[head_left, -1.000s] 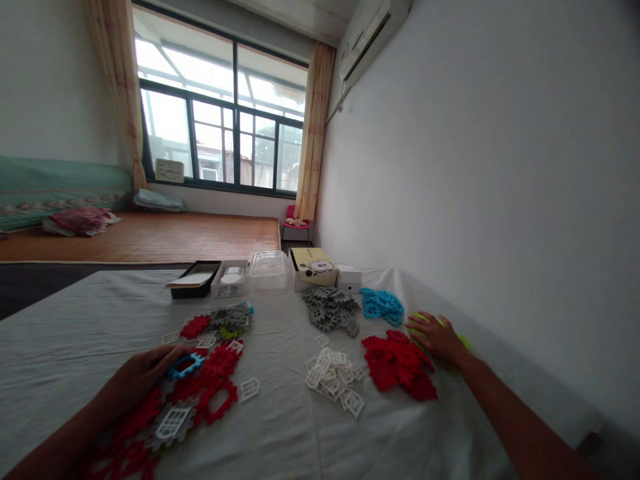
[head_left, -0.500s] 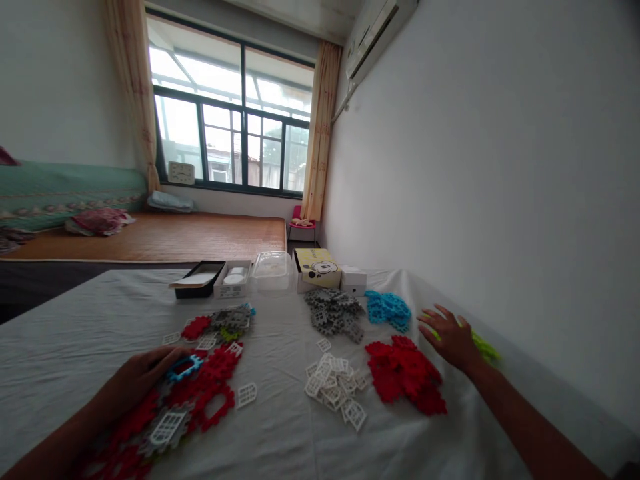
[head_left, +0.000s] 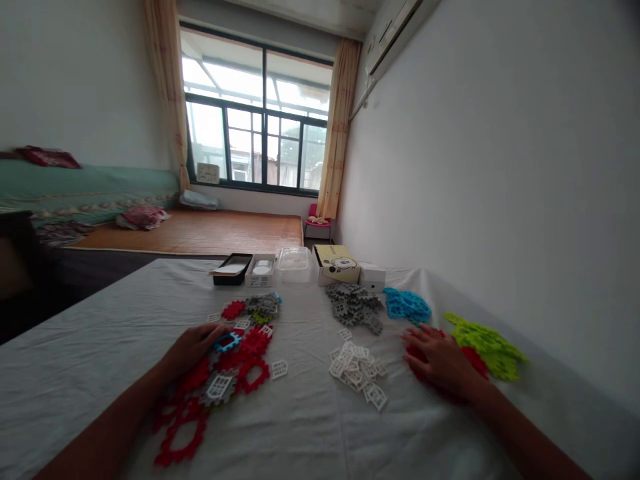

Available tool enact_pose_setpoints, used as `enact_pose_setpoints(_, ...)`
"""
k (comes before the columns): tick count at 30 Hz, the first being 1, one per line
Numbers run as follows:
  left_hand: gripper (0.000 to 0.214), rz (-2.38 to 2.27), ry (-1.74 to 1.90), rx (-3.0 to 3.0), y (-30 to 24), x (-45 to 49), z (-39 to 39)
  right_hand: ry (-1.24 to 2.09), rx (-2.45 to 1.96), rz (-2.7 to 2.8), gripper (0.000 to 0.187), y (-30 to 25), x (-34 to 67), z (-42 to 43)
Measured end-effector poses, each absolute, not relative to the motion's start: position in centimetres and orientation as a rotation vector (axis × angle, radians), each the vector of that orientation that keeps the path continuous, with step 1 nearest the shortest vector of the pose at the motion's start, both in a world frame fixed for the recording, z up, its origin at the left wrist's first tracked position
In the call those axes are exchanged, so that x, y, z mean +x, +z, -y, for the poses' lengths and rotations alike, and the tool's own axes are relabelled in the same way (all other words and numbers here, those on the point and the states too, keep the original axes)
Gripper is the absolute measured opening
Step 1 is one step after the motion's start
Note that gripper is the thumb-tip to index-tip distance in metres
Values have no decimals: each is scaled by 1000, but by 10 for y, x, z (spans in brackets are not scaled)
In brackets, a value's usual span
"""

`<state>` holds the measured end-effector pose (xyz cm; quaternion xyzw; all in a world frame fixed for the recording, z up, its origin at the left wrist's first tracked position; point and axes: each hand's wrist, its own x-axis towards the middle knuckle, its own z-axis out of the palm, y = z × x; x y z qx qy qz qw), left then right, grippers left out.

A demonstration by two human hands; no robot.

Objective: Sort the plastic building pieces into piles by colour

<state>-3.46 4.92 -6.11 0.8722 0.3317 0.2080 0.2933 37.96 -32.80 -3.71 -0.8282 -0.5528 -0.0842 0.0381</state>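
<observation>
My left hand (head_left: 200, 347) rests at the left edge of a mixed pile of toothed plastic building pieces, its fingers stretched out beside a blue ring-shaped piece (head_left: 227, 342). Around it lie red pieces (head_left: 255, 341), a grey piece with a white window piece (head_left: 219, 387) on it, and a large red frame (head_left: 183, 437) nearer me. On the right, my right hand (head_left: 435, 357) lies over the red pile (head_left: 477, 363), fingers apart and partly covering it. Just beyond that hand are lime-green pieces (head_left: 487, 347). I see nothing gripped in either hand.
Grey pieces (head_left: 353, 307), blue pieces (head_left: 407, 305) and white window pieces (head_left: 355, 367) form separate piles. Along the table's far edge stand a black box (head_left: 233, 270), a clear plastic container (head_left: 295, 265), a yellow box (head_left: 337, 265) and a white box (head_left: 373, 276).
My right hand has moved from beside the lime-green pieces onto the red pile, uncovering the green ones. My left hand stays by the blue piece. The view has turned slightly left.
</observation>
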Motion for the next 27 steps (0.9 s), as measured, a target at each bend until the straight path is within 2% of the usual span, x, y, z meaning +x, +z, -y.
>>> enact_pose_setpoints(4, 57, -874, 801, 2316, -58, -34, -42, -207, -2226, 1981, 49, -42, 315, 284)
enact_pose_setpoints(8, 57, -900, 798, 2338, -57, -30, -35, -55, -2025, 2199, 47, -56, 269, 257)
enact_pose_setpoints(18, 35, -988, 804, 2490, -80, 67, 29, -179, -2118, 2021, 44, -89, 330, 277)
enact_pose_setpoints(23, 33, -1108, 855, 2490, -55, 63, -32, -179, -2139, 2033, 45, -93, 344, 290)
enact_pose_setpoints(27, 32, -1146, 741, 2491, -51, 43, -92, -280, -2135, 1991, 43, -82, 333, 278)
